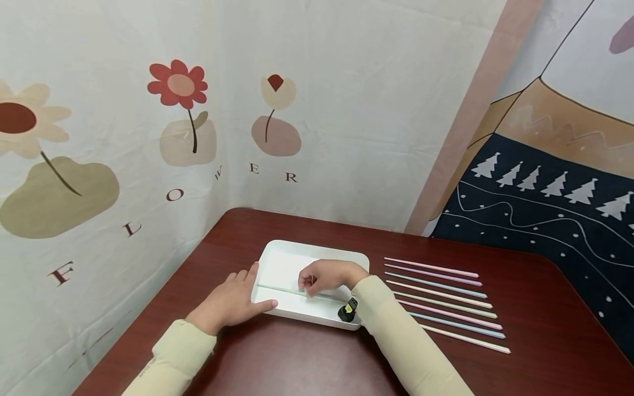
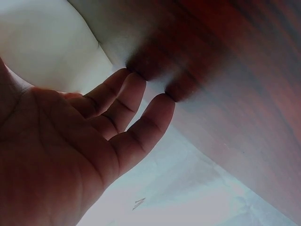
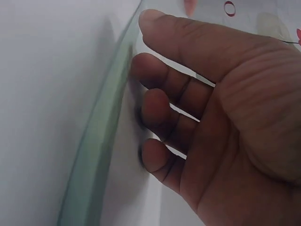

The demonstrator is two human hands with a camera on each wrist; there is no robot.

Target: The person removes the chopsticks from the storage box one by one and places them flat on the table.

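A pale green stick (image 1: 279, 290) lies lengthwise across the white tray (image 1: 277, 248). My right hand (image 1: 327, 276) reaches over the tray's right side and pinches the stick near its middle between thumb and forefinger. In the right wrist view the green stick (image 3: 96, 146) runs past the thumb tip, and the other fingers of the right hand (image 3: 225, 103) curl beside it. At the tray's left front corner rests my left hand (image 1: 228, 300), thumb over the front rim. The left wrist view shows the fingertips of the left hand (image 2: 70, 146) touching the table beside the tray.
Right of the tray, several pastel sticks (image 1: 441, 301) lie side by side in a row on the dark red table (image 1: 292, 357). A black wrist camera (image 1: 348, 311) sits at the right cuff. Printed cloth (image 1: 356, 126) hangs behind the table.
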